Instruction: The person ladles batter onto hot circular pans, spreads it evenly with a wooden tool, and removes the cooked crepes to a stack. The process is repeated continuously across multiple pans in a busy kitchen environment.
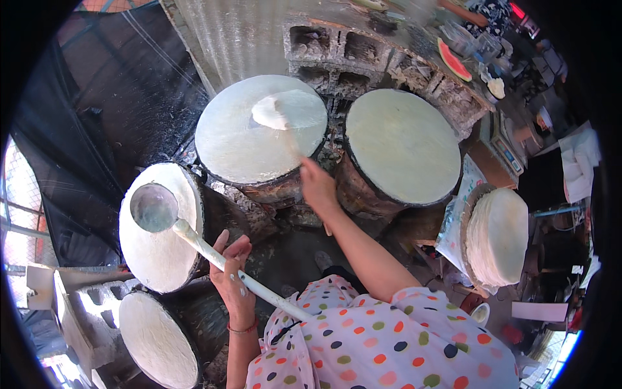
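My right hand (pixel 319 188) grips the stick of a batter-coated spreader (pixel 271 113), whose pale head lies on the large round griddle (pixel 227 155) at the far middle. A thin pale layer covers that griddle, with a smoother swept patch at its right. In my left hand (pixel 234 285) is the long white handle of a ladle (pixel 153 207); some of its fingers are raised. The metal bowl hangs over the left griddle (pixel 159 266), which also carries a white layer. Another coated griddle (pixel 403 146) stands to the right, and one more (pixel 159 340) at the lower left.
On the right a tall stack of thin round flatbreads (pixel 497 236) sits on a support. Concrete blocks (pixel 343 55) line the back, with a watermelon slice (pixel 453 59) on the ledge. Dark sheeting (pixel 110 97) hangs at left. Another person's arm (pixel 463 11) shows far right.
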The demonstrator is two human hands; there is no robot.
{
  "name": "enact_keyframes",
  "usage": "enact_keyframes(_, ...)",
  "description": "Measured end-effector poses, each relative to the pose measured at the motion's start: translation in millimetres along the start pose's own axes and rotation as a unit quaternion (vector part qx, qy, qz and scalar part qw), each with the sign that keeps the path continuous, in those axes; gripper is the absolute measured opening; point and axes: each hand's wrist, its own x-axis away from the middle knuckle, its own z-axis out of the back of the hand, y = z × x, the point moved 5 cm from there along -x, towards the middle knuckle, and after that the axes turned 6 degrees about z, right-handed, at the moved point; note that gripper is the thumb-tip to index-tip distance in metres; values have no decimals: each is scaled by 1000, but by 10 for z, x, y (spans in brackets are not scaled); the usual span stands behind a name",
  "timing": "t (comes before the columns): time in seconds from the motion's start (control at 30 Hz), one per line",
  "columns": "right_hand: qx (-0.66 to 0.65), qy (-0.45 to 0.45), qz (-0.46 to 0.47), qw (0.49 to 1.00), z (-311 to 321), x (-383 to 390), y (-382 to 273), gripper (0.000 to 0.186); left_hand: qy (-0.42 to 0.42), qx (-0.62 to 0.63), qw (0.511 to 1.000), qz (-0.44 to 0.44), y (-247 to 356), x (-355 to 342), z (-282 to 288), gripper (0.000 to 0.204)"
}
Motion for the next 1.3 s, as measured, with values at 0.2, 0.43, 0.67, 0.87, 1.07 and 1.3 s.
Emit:
enact_keyframes(0.2, 10, 7, 2, 1000, -37, -218, 130, 34, 9, 20, 999, 39, -23, 47, -131, 56)
enact_keyframes(0.43, -50, -15, -7, 999, 104, -202, 133, 36, 13, -16, 999, 34, -3, -84, -137, 50)
enact_keyframes(0.67, -107, -178, -181, 961, 402, -1015, 475, 36, 59, -111, 992, 33, 216, -911, -478, 35)
enact_keyframes(0.87, 34, -235, 146, 960, 765, -320, 307, 36, 86, -209, 974, -33, -85, -1683, -596, 39)
enact_keyframes(1.07, -237, -83, -202, 947, 343, 342, 652, 35, 114, -423, 892, -113, -794, -1807, -873, 59)
enact_keyframes(1.3, -188, -143, 31, 971, -163, 81, 168, 36, -39, 329, 923, 196, -574, -1336, -1065, 46)
